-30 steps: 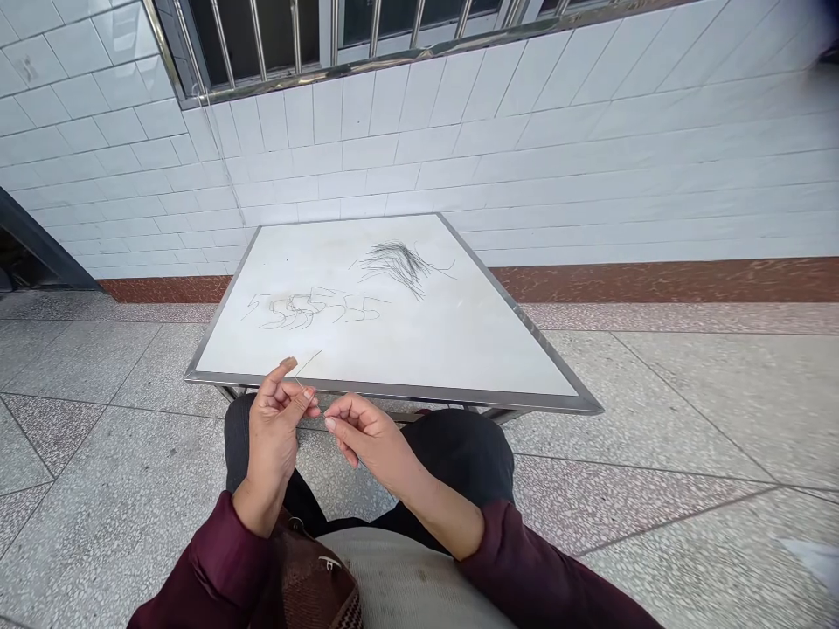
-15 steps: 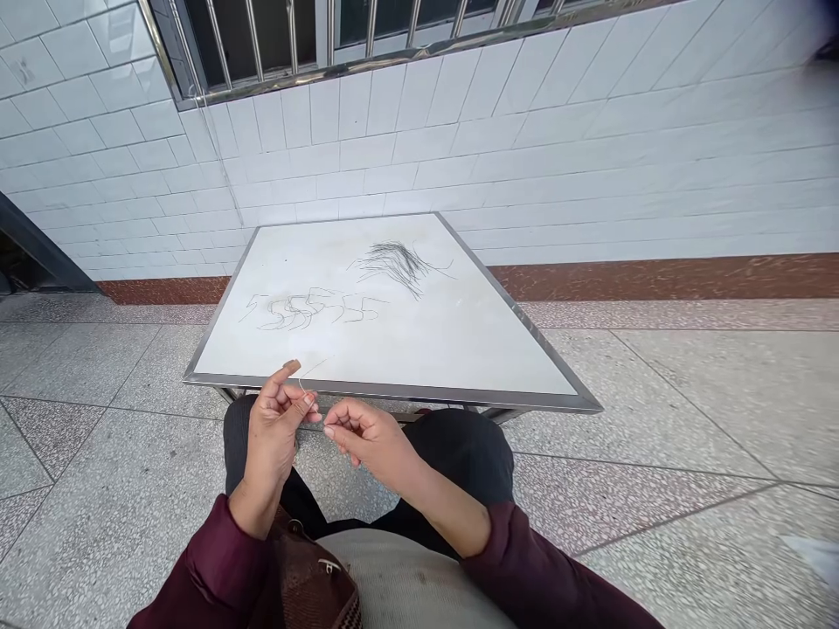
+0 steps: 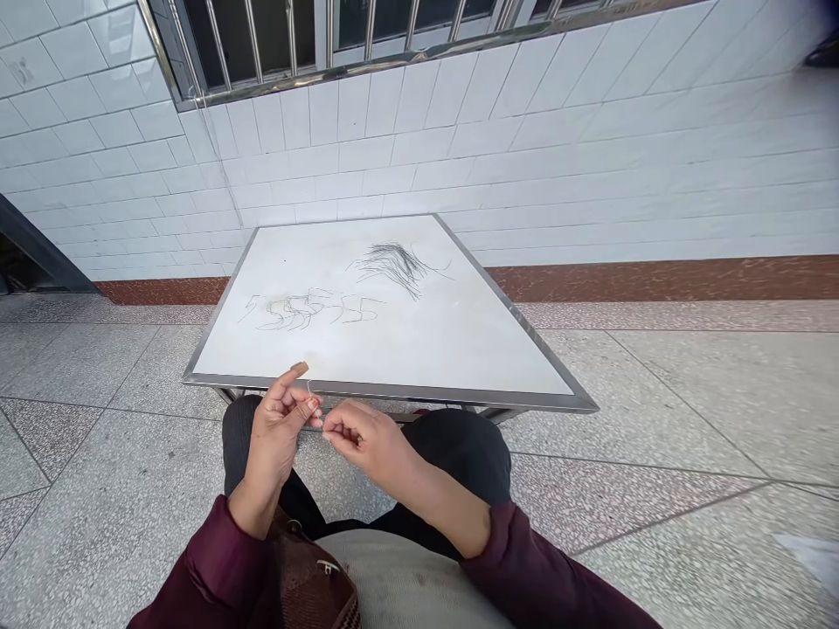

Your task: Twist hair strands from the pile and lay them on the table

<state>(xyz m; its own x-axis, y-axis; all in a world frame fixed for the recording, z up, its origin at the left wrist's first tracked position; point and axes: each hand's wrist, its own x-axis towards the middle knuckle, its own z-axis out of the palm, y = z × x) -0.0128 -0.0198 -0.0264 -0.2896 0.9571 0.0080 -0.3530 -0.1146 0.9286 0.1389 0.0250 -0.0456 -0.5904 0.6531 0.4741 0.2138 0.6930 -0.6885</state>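
My left hand [image 3: 279, 428] and my right hand [image 3: 360, 437] meet just in front of the near edge of a low white table [image 3: 459, 349]. Both pinch a single thin strand [image 3: 308, 390] of hair or wire between thumb and fingers; a short end curls up above my left thumb. My left forefinger sticks up. On the table lies a loose bundle of dark strands [image 3: 393, 260] at the back. A row of several bent strands [image 3: 311, 310] is laid out nearer the left.
The table has a metal rim and stands against a white tiled wall [image 3: 524, 157] under a barred window [image 3: 294, 35]. Speckled floor tiles surround it. My knees in dark trousers [image 3: 459, 454] are under the table's near edge. A brown bag [image 3: 315, 585] rests in my lap.
My right hand has moved left until its fingertips touch my left hand's. The free end of the strand, which slanted up to the right, is now a short curl above my left thumb.
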